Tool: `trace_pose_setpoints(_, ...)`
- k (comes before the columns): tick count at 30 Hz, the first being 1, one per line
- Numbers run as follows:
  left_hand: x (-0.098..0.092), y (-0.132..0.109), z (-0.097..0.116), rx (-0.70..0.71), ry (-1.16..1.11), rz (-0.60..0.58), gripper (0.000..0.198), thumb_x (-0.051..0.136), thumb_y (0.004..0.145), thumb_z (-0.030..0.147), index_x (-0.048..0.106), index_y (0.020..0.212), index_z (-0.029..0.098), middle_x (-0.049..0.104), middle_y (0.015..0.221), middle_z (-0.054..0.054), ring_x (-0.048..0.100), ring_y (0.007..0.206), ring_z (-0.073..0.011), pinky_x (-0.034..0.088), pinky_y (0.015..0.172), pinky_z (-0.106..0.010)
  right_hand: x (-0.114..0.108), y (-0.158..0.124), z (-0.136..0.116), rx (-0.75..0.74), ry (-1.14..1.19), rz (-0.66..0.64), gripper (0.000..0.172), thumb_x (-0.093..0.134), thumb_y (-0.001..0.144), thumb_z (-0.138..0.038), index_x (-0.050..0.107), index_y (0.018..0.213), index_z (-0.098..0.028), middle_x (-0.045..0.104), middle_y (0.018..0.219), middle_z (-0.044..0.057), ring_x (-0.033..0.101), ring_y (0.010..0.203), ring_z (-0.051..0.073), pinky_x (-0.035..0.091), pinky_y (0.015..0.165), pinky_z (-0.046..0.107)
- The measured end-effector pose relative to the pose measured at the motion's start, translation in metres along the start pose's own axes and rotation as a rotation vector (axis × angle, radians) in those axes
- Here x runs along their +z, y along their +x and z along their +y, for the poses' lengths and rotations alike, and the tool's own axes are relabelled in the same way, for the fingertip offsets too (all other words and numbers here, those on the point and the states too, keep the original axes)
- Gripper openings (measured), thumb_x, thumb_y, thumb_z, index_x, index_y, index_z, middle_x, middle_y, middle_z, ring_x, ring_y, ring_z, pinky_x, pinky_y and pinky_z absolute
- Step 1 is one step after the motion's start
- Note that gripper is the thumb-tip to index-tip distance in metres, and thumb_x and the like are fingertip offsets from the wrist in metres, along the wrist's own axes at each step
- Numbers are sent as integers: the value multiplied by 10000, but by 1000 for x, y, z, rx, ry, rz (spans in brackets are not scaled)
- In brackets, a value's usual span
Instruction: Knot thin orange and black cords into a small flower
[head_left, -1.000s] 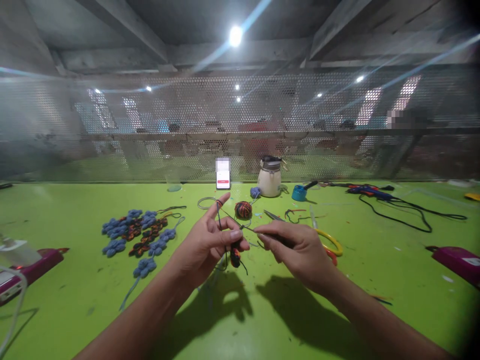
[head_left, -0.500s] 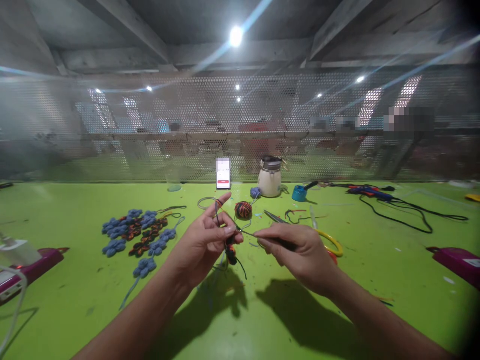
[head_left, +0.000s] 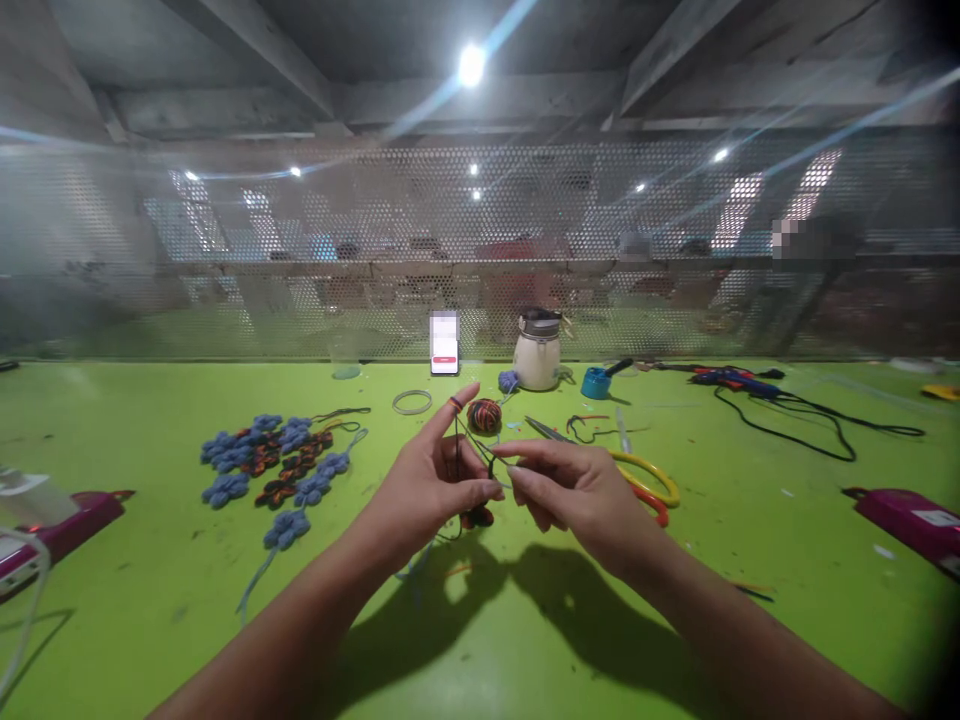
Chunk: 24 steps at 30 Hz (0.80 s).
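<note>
My left hand (head_left: 442,475) is closed, thumb and fingers pinching a small dark orange-and-black crochet piece (head_left: 478,517) that hangs below them. Dark yarn (head_left: 457,440) is wound round its raised index finger and stretches down to the work. Close beside it, my right hand (head_left: 570,485) is closed in a pinch on a thin crochet hook (head_left: 507,487), mostly hidden by the fingers, at the yarn loop. A ball of orange-and-black yarn (head_left: 484,416) lies just beyond my hands. Blue crocheted flowers (head_left: 286,529) and dark orange ones (head_left: 277,490) lie to the left.
Scissors (head_left: 646,475) with yellow-and-red handles lie behind my right hand. Farther back stand a phone (head_left: 444,345), a white jug (head_left: 537,358) and a blue pot (head_left: 596,382). A corded tool (head_left: 739,381) is at right; power strips (head_left: 71,535) sit at the sides. A perforated screen (head_left: 405,240) borders the table.
My right hand has moved slightly left, its fingertips now nearer my left hand. My left index finger has shifted right, and the yarn between the hands is stretched into a loop.
</note>
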<state>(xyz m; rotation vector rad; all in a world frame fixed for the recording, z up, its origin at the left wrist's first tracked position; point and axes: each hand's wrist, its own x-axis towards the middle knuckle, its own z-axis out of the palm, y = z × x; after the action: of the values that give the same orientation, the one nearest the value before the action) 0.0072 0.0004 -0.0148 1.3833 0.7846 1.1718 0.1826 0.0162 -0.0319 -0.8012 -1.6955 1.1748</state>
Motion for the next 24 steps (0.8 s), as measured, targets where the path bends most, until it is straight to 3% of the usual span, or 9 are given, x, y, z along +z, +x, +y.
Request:
trace_pose_setpoints(3, 1, 1, -2, -2, 30, 6, 911, 721, 678, 101, 223, 1418, 285, 540, 658, 41, 535, 604, -126, 469, 561, -269, 1, 0, 0, 60, 78, -25, 288, 610, 793, -255, 683, 1056, -164, 485, 467, -56, 414, 403, 61, 318, 409, 198)
trace_pose_setpoints(8, -3, 3, -6, -32, -57, -37, 856, 710, 697, 94, 257, 1407, 249, 577, 793, -7, 547, 718, -123, 446, 653, -258, -2, 5, 1, 113, 228, 42, 288, 673, 731, -263, 696, 1000, -162, 556, 549, -34, 427, 396, 50, 289, 390, 192)
trace_pose_setpoints(15, -4, 2, -7, -35, -81, -1, 999, 720, 664, 49, 136, 1436, 297, 577, 824, -6, 545, 741, -119, 446, 730, -285, -5, 8, 3, 133, 264, 97, 277, 680, 731, -266, 696, 989, -168, 574, 570, -27, 423, 394, 44, 265, 385, 187)
trace_pose_setpoints(20, 0, 3, -6, -16, 4, 23, 1132, 728, 636, 53, -22, 1437, 331, 574, 749, 15, 550, 673, -128, 463, 665, -296, -5, 7, 5, 88, 159, 63, 271, 647, 742, -239, 700, 995, -159, 531, 529, -44, 408, 390, 53, 282, 386, 196)
trace_pose_setpoints(22, 0, 4, -8, 5, 70, 26, 1130, 720, 634, 59, -28, 1438, 326, 571, 727, 17, 548, 656, -132, 461, 630, -285, -6, 6, 5, 40, 29, 50, 266, 610, 766, -221, 705, 1004, -151, 486, 464, -59, 391, 382, 61, 299, 397, 206)
trace_pose_setpoints(24, 1, 4, -9, 26, 132, 28, 1112, 701, 641, 64, -28, 1440, 322, 565, 722, 20, 549, 648, -139, 464, 608, -284, -8, 6, 4, -68, -150, 60, 259, 580, 778, -182, 715, 997, -152, 534, 494, -34, 427, 420, 77, 339, 430, 221)
